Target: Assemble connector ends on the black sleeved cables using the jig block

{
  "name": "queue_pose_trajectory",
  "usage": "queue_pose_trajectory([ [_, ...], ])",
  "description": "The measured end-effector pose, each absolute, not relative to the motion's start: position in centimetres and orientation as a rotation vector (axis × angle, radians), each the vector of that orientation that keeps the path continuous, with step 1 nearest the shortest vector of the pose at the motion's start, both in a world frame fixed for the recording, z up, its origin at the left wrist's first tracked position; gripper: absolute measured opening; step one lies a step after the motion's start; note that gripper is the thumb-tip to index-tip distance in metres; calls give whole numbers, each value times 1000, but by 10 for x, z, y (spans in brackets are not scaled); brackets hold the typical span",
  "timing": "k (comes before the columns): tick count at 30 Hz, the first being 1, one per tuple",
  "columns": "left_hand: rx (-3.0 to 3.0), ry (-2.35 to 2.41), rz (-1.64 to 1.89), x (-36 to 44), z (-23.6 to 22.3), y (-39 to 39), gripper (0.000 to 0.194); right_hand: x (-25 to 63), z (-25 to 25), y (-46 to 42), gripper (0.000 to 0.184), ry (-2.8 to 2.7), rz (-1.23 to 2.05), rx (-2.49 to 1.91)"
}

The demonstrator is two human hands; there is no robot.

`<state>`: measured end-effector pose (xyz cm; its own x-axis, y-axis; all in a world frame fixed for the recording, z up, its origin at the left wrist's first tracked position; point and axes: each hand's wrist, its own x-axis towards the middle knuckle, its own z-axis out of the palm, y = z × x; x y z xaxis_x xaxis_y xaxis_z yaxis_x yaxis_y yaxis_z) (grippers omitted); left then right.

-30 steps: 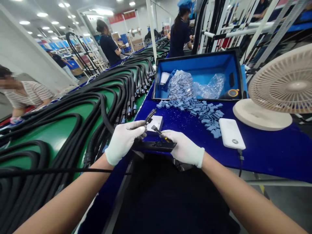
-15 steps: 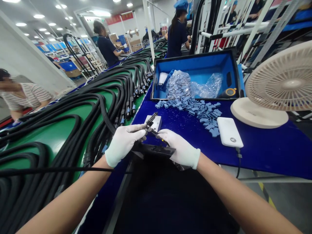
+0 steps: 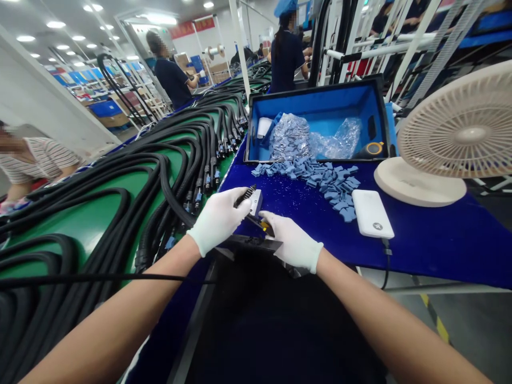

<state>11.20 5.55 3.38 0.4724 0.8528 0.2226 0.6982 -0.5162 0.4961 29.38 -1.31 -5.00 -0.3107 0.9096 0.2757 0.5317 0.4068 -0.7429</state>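
Moved since the earlier frame: our left grip [image 3: 220,218], shifted inward and forward, its fingers covering more of the ribbed black part [image 3: 245,196]; our right grip [image 3: 295,242], little changed.

Left grip: gloved, thumb and fingers pinched on the ribbed black part, whose end shows past the fingertips. Right grip: gloved, curled round a slim dark tool with yellow marking [image 3: 264,228], pointed toward the left grip. Contact between tool and part: we cannot tell.

Beneath both grips: one black tray [image 3: 236,241]. Just beyond the left grip: one white box [image 3: 258,200], partly covered. Ahead of the right grip: blue plastic clips [image 3: 340,193], a loose heap on the blue tabletop [image 3: 424,242]. Left of the left grip: black hoses [image 3: 164,184], in rows.

Handling note, our judgement: we do best with the left pinch firm, fingertips clear of the tool's head, both wrists steady over the tray, and light pressure, as the part's ribs may bend.
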Motion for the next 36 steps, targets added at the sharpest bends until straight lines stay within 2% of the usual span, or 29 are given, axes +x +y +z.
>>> queue_pose_trajectory([
  [4, 2218, 1227, 576, 101, 34, 58, 40, 290, -62, -3, 18, -1991, 669, -1391],
  [9, 2128, 1243, 684, 99, 30, 56, 41, 281, -76, 6, 4, -1965, 528, -1484],
  [14, 1935, 1186, 741, 101, 26, 58, 45, 305, -64, 3, 18, -2132, 571, -1336],
  [18, 1680, 1118, 890, 104, 25, 59, 60, 336, -50, 0, 20, -2161, 337, -1553],
  [19, 1645, 1108, 914, 104, 26, 59, 62, 340, -47, -3, 26, -2100, 284, -1596],
  [20, 1633, 1105, 928, 104, 28, 58, 62, 340, -45, -7, 41, -2042, 285, -1583],
  [22, 1688, 1109, 926, 103, 31, 56, 58, 332, -40, -18, 71, -1909, 500, -1435],
  [23, 1760, 1105, 902, 103, 33, 55, 55, 324, -39, -24, 74, -1806, 692, -1342],
  [26, 2077, 1002, 679, 102, 35, 51, 40, 299, -38, -38, 50, -1344, 1200, -1163],
  [28, 2234, 916, 483, 105, 34, 50, 32, 289, -39, -40, 40, -1129, 1243, -1175],
  [29, 2271, 888, 418, 107, 34, 50, 30, 288, -40, -40, 41, -1099, 1188, -1203],
  [32, 2342, 823, 340, 112, 33, 50, 27, 292, -40, -36, 60, -1165, 1051, -1237],
  [36, 2474, 689, 398, 110, 27, 51, 28, 297, -39, -32, 83, -1191, 1276, -1045],
])
